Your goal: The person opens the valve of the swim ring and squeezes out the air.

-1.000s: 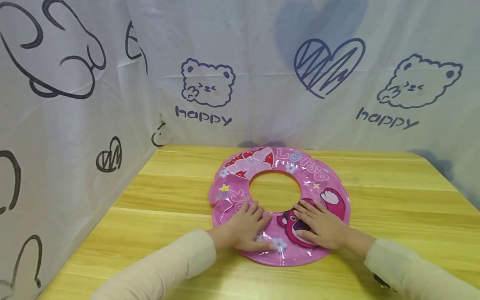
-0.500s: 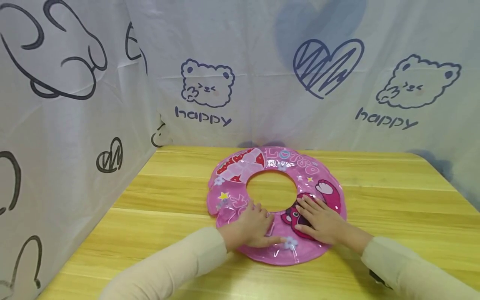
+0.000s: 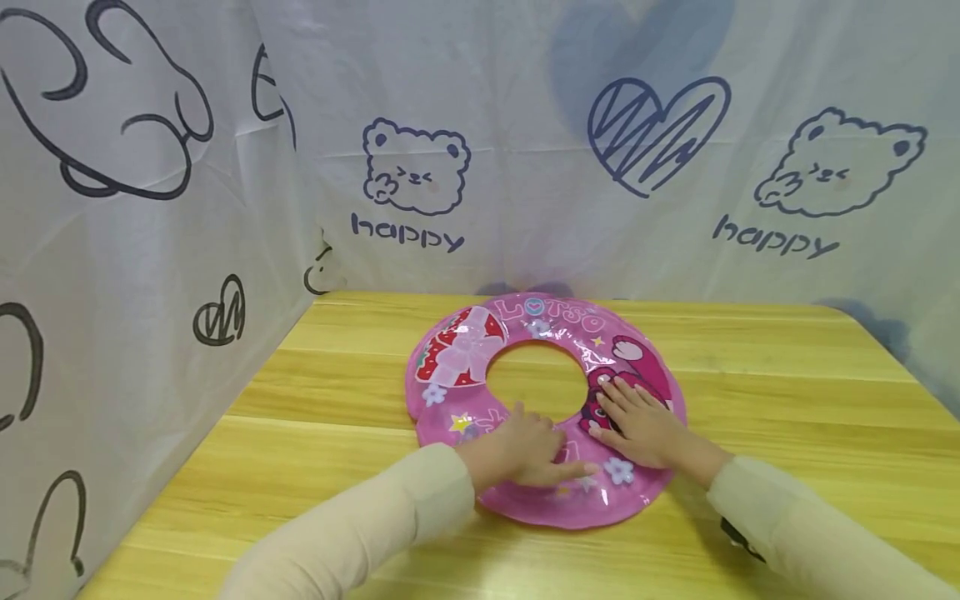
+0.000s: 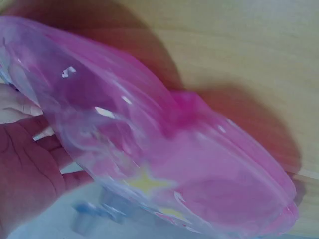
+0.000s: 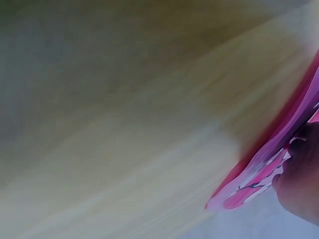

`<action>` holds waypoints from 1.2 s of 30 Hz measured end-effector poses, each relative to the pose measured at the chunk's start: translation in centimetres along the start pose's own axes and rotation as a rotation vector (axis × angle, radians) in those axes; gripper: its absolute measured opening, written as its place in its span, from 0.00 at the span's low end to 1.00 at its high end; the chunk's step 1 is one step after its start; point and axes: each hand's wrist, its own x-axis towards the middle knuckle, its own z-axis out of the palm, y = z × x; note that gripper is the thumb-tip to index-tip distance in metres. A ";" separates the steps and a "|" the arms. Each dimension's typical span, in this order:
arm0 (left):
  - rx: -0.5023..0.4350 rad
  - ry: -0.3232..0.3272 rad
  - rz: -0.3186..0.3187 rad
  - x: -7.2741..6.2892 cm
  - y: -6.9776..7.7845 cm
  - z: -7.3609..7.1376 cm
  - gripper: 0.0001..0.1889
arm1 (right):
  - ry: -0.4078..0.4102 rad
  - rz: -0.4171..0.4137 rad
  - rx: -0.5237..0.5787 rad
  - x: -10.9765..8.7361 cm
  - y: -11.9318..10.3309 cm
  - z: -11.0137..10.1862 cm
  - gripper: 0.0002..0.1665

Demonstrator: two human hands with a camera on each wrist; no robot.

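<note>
A pink inflatable swim ring (image 3: 630,333) lies flat on the wooden table, printed with a bear, strawberries, stars and the word LOTSO. My left hand (image 3: 528,450) rests on its near left part, fingers spread toward the hole and thumb pointing right. On the near right part, over the bear print, lies my right hand (image 3: 641,421) with its fingers extended. In the left wrist view the ring's puckered side (image 4: 184,119) fills the middle, beside the left palm (image 4: 30,169). The right wrist view catches only the ring's edge (image 5: 259,164) and part of the right hand (image 5: 301,174).
The yellow wooden table (image 3: 810,400) stretches out around the ring. A white cloth (image 3: 525,125) with bear and heart drawings hangs behind it, close to the table's back edge, and another printed cloth (image 3: 150,242) hangs along the left.
The ring has turned counterclockwise under my hands: its lettering and strawberries have shifted left, the bear up and away. My left hand has slid right, my right hand slightly left.
</note>
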 end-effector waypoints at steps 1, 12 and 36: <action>-0.026 -0.006 0.004 0.1 -0.2 -0.1 0.39 | -0.002 0.000 0.009 0.0 0.0 0.0 0.37; -0.245 0.257 0.008 -0.8 -8.7 0.2 0.31 | 0.023 -0.088 0.130 -0.8 -1.3 0.3 0.41; -0.342 0.298 -0.230 -3.0 -15.0 4.2 0.32 | -0.042 0.084 0.298 -0.9 -9.7 2.5 0.60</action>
